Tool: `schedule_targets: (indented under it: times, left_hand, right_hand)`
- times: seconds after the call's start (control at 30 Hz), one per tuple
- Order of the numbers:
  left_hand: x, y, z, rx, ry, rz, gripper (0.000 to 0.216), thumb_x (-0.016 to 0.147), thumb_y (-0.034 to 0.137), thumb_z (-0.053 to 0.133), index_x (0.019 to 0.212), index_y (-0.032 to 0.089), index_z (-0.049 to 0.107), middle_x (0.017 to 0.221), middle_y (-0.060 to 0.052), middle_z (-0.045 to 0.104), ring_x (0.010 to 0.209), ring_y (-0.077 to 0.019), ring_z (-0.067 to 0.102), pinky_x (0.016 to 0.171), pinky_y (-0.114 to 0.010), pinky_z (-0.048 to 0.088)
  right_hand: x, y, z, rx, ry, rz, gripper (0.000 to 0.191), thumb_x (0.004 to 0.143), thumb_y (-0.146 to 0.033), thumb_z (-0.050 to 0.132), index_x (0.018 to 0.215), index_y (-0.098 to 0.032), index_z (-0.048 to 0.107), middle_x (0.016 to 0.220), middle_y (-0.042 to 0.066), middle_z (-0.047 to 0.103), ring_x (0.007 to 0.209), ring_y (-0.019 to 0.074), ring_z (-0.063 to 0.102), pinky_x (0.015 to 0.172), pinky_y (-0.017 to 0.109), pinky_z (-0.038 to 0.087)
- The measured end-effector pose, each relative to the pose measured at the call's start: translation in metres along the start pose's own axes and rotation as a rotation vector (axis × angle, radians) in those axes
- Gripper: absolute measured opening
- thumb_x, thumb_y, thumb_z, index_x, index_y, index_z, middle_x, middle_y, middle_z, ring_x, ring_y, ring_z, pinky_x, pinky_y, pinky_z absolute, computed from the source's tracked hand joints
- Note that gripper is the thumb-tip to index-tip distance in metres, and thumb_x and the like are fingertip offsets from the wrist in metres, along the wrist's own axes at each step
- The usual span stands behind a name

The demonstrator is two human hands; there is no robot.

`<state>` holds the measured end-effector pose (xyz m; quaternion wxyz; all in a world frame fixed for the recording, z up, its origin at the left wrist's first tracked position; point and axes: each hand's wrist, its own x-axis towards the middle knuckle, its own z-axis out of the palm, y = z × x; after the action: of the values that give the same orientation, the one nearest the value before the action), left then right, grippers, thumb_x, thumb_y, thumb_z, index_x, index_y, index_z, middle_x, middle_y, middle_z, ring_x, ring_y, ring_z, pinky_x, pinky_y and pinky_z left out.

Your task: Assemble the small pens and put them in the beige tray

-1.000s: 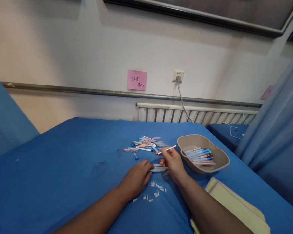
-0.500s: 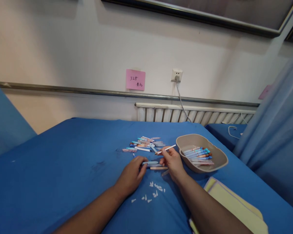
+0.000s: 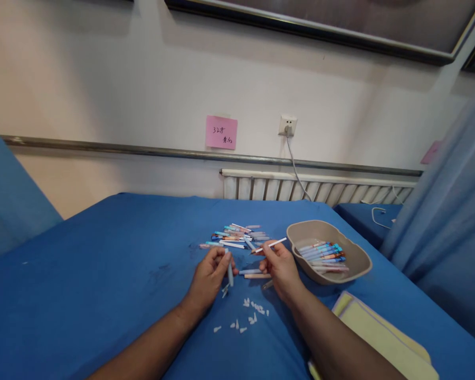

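My left hand (image 3: 208, 274) is closed on a pale blue pen barrel (image 3: 230, 273) that points down toward the blue cloth. My right hand (image 3: 280, 265) pinches a thin white refill (image 3: 269, 245) with an orange tip, angled up to the right. Between the hands lie two loose pen parts (image 3: 255, 273) on the cloth. Just beyond my hands sits a pile of pens (image 3: 237, 236). Several small white caps (image 3: 250, 312) are scattered in front of my wrists.
A tan tray (image 3: 350, 269) holding several pens stands right of my right hand. A yellow folded cloth (image 3: 383, 332) lies at the near right. A blue curtain (image 3: 451, 227) hangs at the right. A radiator (image 3: 312, 187) and a pink note (image 3: 221, 132) are at the wall.
My left hand picked the pale blue barrel up off the cloth and turned it from lying flat to pointing down. My right hand kept holding the white refill, almost still.
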<state>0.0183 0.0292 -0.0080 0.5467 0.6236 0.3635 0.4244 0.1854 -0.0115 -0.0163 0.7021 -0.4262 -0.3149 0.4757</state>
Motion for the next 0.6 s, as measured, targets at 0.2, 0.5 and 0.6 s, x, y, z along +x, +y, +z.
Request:
schedule_targets:
  times: [0.2,0.5,0.6]
  left_hand:
    - [-0.0042,-0.0013,0.0048,0.128,-0.102,-0.059,0.033,0.077,0.047,0.057,0.089,0.016,0.056,0.057,0.006,0.051,0.046,-0.0087,0.047,0.046,-0.020,0.038]
    - [-0.0055,-0.0047,0.0000,0.300,-0.167,0.067,0.028,0.078,0.039,0.057,0.095,0.018,0.065,0.087,-0.003,0.066,0.084,-0.0188,0.057,0.074,-0.028,0.045]
    - [-0.0058,-0.0058,-0.0003,0.304,-0.157,0.078,0.028,0.077,0.039,0.058,0.095,0.018,0.065,0.086,-0.003,0.065,0.082,-0.0182,0.057,0.074,-0.027,0.045]
  right_hand:
    - [-0.0048,-0.0031,0.0035,-0.004,-0.011,0.000,0.041,0.066,-0.052,0.068,0.083,-0.020,0.051,0.075,0.001,0.068,0.039,0.0072,0.050,0.037,0.018,0.033]
    - [-0.0097,-0.0013,0.0052,-0.078,-0.040,0.007,0.040,0.066,-0.054,0.067,0.082,-0.020,0.052,0.075,0.000,0.069,0.038,0.0069,0.051,0.039,0.019,0.037]
    - [-0.0103,-0.0009,0.0057,-0.110,-0.052,0.005,0.040,0.065,-0.054,0.067,0.081,-0.020,0.053,0.070,-0.001,0.067,0.037,0.0078,0.051,0.038,0.020,0.036]
